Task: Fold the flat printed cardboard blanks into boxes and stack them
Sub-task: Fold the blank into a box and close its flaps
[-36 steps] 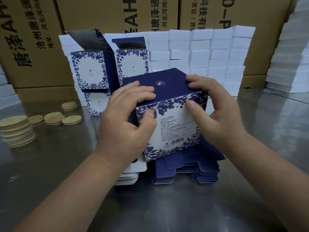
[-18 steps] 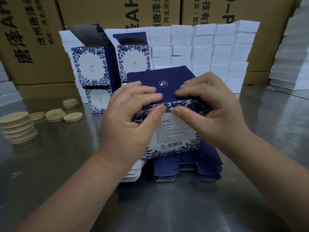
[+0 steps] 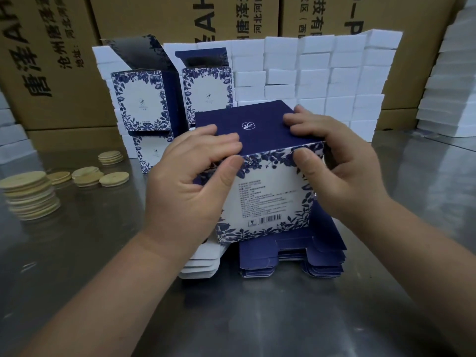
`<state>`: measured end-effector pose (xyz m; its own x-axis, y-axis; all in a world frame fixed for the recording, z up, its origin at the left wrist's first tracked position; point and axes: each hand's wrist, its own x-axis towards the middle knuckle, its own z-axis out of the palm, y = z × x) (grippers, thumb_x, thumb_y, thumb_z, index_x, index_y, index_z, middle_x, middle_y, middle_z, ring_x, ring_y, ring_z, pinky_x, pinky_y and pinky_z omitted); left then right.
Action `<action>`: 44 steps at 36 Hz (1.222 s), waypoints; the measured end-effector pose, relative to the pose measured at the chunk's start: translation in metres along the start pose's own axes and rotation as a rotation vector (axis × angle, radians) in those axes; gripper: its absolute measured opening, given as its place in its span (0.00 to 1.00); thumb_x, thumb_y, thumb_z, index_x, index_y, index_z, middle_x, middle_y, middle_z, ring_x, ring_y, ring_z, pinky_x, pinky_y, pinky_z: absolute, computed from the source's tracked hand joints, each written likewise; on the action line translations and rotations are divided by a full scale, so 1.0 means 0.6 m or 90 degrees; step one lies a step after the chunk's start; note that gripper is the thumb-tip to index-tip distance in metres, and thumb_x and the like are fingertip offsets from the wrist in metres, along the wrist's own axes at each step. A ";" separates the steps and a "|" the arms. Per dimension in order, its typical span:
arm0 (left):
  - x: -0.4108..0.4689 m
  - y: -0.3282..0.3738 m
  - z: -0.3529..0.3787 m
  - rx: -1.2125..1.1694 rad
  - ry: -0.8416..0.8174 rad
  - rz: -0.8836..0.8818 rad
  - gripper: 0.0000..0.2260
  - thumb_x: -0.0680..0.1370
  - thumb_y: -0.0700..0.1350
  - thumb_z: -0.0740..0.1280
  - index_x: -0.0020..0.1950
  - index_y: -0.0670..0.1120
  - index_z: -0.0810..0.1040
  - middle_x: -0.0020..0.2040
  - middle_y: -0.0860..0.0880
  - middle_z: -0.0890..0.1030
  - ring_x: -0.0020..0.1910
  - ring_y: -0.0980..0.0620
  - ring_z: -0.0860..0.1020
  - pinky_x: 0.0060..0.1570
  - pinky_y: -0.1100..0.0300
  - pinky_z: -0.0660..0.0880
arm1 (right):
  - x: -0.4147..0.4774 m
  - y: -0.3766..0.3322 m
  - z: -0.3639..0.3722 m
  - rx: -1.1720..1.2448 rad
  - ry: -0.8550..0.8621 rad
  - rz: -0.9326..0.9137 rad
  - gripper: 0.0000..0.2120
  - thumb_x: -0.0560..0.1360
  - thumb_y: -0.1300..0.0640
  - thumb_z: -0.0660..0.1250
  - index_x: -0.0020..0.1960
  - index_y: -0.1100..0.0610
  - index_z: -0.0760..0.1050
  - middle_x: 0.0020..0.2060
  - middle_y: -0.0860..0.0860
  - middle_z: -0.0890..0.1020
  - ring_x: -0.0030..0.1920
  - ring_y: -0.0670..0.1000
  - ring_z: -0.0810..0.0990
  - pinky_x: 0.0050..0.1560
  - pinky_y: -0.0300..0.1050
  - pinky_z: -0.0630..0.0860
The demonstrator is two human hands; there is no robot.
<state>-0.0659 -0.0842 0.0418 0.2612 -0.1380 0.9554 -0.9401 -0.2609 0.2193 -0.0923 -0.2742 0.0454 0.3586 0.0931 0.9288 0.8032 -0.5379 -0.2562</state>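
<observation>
Two hands work over a reflective grey metal table (image 3: 257, 318), backed by brown shipping cartons (image 3: 64, 60) printed in black and a wall of white blocks (image 3: 316, 73). Low piles of pale round discs (image 3: 28, 194) lie at the left. The box (image 3: 270, 197) is at centre, above a stack of flat navy blanks (image 3: 291, 258) that lies just beside a stack of white-faced blanks (image 3: 201, 266). Its closed top is plain navy with a small white emblem. Its near face is white, bordered with blue leaves, and carries small text and a barcode. The left hand (image 3: 185, 186) and right hand (image 3: 342, 176) each clamp the top front edge, fingers curled on the lid, thumb on the printed face. Behind, folded boxes (image 3: 139, 99) are stacked, their upper flaps raised. The card looks smooth, matte and sharply creased.
</observation>
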 end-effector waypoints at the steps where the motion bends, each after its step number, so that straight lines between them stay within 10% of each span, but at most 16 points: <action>1: -0.001 -0.002 0.000 0.001 -0.002 0.008 0.08 0.76 0.43 0.64 0.55 0.46 0.74 0.53 0.58 0.75 0.57 0.55 0.75 0.62 0.57 0.71 | -0.002 0.003 0.001 0.003 0.001 -0.002 0.09 0.76 0.56 0.60 0.56 0.50 0.69 0.58 0.45 0.73 0.66 0.53 0.72 0.68 0.48 0.68; 10: -0.004 -0.005 0.008 0.014 0.023 0.041 0.07 0.78 0.41 0.62 0.55 0.44 0.74 0.52 0.58 0.75 0.55 0.63 0.74 0.62 0.60 0.71 | -0.004 0.013 0.007 -0.029 0.028 -0.059 0.07 0.78 0.61 0.57 0.54 0.57 0.71 0.55 0.45 0.74 0.62 0.56 0.74 0.67 0.55 0.69; 26: -0.020 -0.018 0.003 0.039 0.042 0.050 0.14 0.82 0.47 0.53 0.59 0.42 0.71 0.58 0.46 0.74 0.62 0.49 0.74 0.64 0.60 0.69 | -0.010 0.018 0.009 -0.071 0.056 -0.072 0.10 0.79 0.63 0.53 0.56 0.58 0.70 0.58 0.50 0.73 0.63 0.52 0.72 0.70 0.50 0.64; 33: -0.016 -0.032 0.010 -0.175 0.102 -0.396 0.29 0.75 0.67 0.47 0.74 0.61 0.50 0.74 0.58 0.60 0.71 0.62 0.61 0.71 0.62 0.58 | -0.016 0.025 0.005 -0.051 0.061 -0.047 0.12 0.80 0.60 0.54 0.62 0.57 0.68 0.66 0.50 0.66 0.69 0.47 0.68 0.68 0.40 0.66; 36: -0.014 -0.052 0.012 -0.204 -0.021 -0.654 0.32 0.70 0.72 0.49 0.72 0.61 0.64 0.68 0.56 0.72 0.64 0.54 0.72 0.57 0.48 0.74 | -0.020 0.028 0.009 -0.032 0.039 -0.035 0.19 0.79 0.57 0.56 0.69 0.55 0.60 0.69 0.50 0.61 0.70 0.39 0.63 0.68 0.36 0.63; 39: -0.015 -0.053 0.014 -0.205 -0.054 -0.736 0.21 0.75 0.69 0.53 0.55 0.60 0.78 0.46 0.57 0.83 0.40 0.54 0.81 0.30 0.61 0.73 | -0.024 0.032 0.014 0.008 0.030 -0.015 0.23 0.80 0.55 0.57 0.72 0.54 0.55 0.71 0.52 0.58 0.69 0.40 0.66 0.65 0.35 0.67; 41: -0.014 -0.056 0.012 -0.207 -0.060 -0.737 0.28 0.71 0.71 0.54 0.62 0.58 0.75 0.53 0.57 0.81 0.48 0.51 0.80 0.28 0.62 0.63 | -0.023 0.034 0.016 0.028 0.042 -0.001 0.23 0.80 0.55 0.57 0.72 0.56 0.54 0.71 0.48 0.58 0.69 0.35 0.64 0.64 0.33 0.67; 42: -0.014 -0.057 0.012 -0.220 -0.066 -0.745 0.31 0.68 0.73 0.54 0.64 0.59 0.73 0.57 0.56 0.80 0.52 0.49 0.79 0.46 0.56 0.67 | -0.022 0.035 0.016 0.037 0.043 -0.004 0.23 0.80 0.54 0.57 0.71 0.57 0.53 0.70 0.47 0.58 0.69 0.35 0.63 0.65 0.34 0.67; 44: -0.016 -0.053 0.011 -0.263 -0.091 -0.766 0.25 0.67 0.73 0.54 0.56 0.65 0.77 0.54 0.58 0.82 0.50 0.50 0.79 0.35 0.57 0.66 | -0.023 0.037 0.019 0.046 0.038 -0.020 0.23 0.81 0.53 0.55 0.70 0.59 0.52 0.70 0.49 0.58 0.70 0.36 0.61 0.67 0.36 0.65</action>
<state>-0.0369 -0.0807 0.0241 0.9875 -0.1305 0.0884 -0.0868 0.0183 0.9961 -0.0741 -0.2781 0.0238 0.3052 0.0575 0.9505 0.8466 -0.4734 -0.2432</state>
